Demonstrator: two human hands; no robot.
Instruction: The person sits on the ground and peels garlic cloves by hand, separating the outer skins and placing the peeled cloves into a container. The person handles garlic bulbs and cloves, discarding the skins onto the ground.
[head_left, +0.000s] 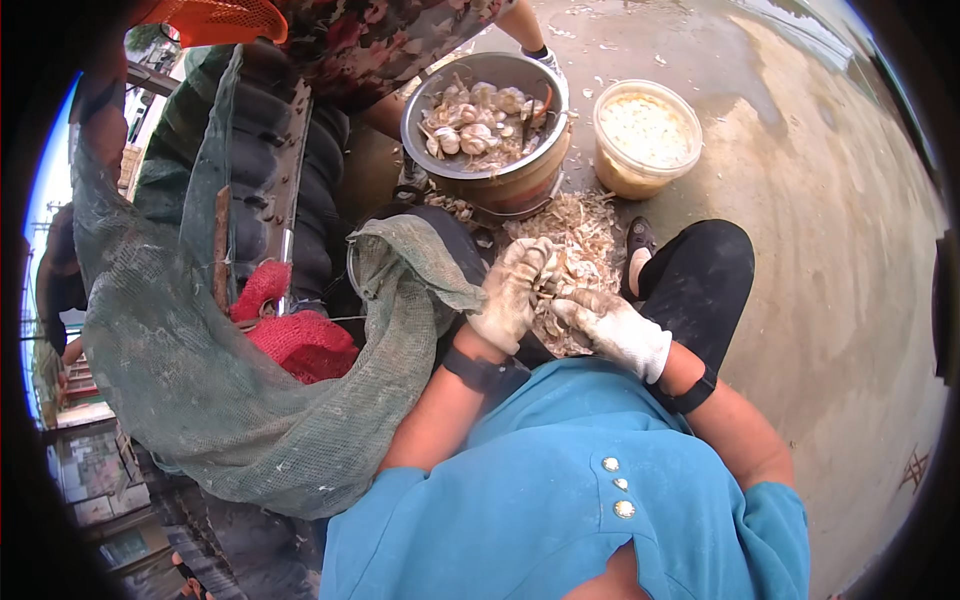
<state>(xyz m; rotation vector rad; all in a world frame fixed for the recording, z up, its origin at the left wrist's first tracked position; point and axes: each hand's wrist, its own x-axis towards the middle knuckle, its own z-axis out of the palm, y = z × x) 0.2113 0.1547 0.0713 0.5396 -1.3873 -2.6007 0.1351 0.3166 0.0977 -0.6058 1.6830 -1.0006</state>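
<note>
Both my hands wear soiled white work gloves, above a heap of papery garlic skins (592, 232) on the ground between my legs. My left hand (514, 292) is curled, with a pale piece that looks like garlic partly showing at its fingertips. Close beside it, my right hand (619, 330) points its thumb and fingers towards the left fingertips; whether it pinches anything is hidden. Beyond the heap, a metal basin (487, 176) holds whole garlic bulbs (478, 139), loose skins and a dark-handled tool. To its right stands a clear plastic tub (649, 180) of pale peeled cloves (646, 127).
Green mesh netting (247, 420) drapes at my left, around a red mesh bag (307, 341). Behind it are stacked dark tyre-like ribs (277, 165) with a metal bar. Another person's gloved hand (553, 64) is at the basin's far rim. Wet concrete (825, 262) extends to the right.
</note>
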